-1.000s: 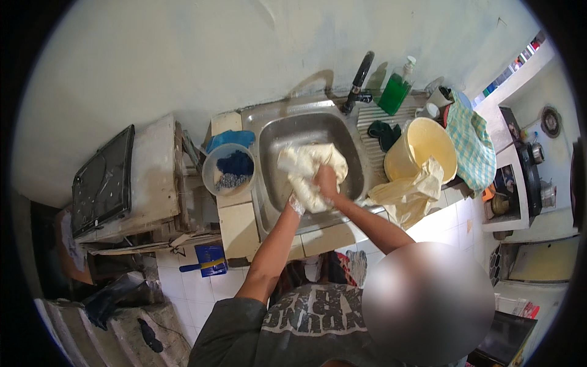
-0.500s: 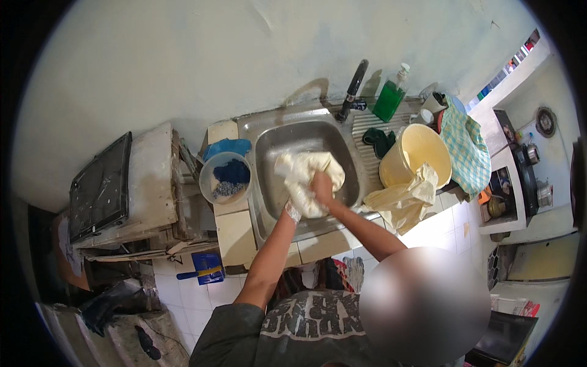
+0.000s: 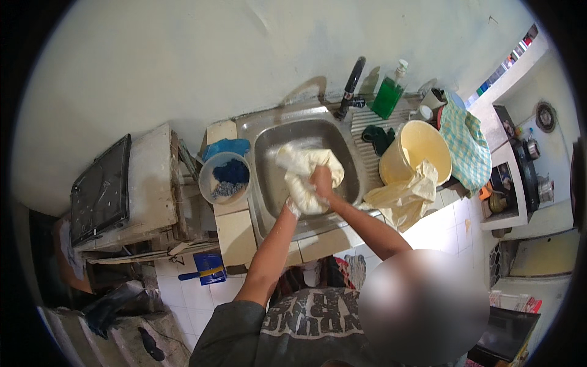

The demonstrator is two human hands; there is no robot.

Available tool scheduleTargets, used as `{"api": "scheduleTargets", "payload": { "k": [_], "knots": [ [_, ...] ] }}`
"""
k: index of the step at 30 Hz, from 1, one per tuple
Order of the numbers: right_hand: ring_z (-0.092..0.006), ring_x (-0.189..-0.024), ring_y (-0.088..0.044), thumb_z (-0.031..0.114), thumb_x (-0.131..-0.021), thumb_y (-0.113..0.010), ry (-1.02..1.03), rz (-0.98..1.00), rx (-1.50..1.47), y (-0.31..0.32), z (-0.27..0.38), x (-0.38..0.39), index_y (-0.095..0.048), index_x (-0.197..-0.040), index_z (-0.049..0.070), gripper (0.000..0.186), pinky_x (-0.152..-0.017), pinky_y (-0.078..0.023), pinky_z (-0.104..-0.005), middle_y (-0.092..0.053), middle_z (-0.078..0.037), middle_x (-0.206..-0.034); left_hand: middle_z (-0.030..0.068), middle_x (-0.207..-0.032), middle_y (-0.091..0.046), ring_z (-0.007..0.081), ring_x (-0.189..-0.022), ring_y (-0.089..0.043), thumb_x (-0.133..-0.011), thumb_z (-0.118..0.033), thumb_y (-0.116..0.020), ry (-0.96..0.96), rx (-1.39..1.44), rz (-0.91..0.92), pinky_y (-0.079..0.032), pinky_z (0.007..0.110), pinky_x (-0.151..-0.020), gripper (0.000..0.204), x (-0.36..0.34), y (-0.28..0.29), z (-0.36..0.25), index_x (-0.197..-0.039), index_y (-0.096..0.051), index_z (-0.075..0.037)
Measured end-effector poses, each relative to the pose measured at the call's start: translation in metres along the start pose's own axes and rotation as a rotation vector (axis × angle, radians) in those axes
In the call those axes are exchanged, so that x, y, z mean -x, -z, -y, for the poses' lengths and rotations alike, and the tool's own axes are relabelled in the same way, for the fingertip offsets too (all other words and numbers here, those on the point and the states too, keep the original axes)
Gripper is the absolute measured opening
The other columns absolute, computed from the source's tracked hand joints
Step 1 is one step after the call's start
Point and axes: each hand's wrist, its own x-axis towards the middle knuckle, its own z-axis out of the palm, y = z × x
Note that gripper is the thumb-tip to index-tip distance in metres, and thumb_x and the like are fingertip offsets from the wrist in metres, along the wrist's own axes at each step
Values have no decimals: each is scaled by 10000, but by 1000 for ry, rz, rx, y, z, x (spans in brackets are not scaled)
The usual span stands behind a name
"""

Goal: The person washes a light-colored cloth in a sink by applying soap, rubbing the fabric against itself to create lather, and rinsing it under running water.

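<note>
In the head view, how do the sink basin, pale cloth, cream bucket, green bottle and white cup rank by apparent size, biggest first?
1. Sink basin
2. Cream bucket and pale cloth: too alike to rank
3. Green bottle
4. White cup

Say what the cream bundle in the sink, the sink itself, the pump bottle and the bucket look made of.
Cream bundle: fabric, judging by soft folds; fibre unclear.
Sink: probably stainless steel; grey, with a dull metallic sheen.
Pump bottle: clear plastic or glass, smooth; green shows through.
Bucket: likely plastic; smooth, evenly pale yellow wall.
</note>
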Motion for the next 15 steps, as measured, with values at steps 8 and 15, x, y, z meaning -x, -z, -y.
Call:
{"api": "scheduleTargets", "payload": {
  "k": [8, 15],
  "knots": [
    [-302, -638, -580, 246, -624, -720, -155, 153, -24, 9, -5, -9, -590, -661, -8, 287, -616, -431, -417, -566, -194, -641, 93, -1208, -473, 228, -1051, -506, -923, -379, -335, 128, 68, -92, -431, 363, -905, 445, -8, 0, 2, -1275, -367, -109],
    [-298, -538, -543, 265, -648, -708, 23, 54, -28, 30, -11, -41, -573, -608, -25, 322, -532, -384, -409, -548, -172, -572, 104, -1058, -557, 234, -967, -559, -898, -357, -414, 128, 35, 97, -465, 406, -868, 427, -15, 22, -9, -1226, -420, -85]
  ]
}}
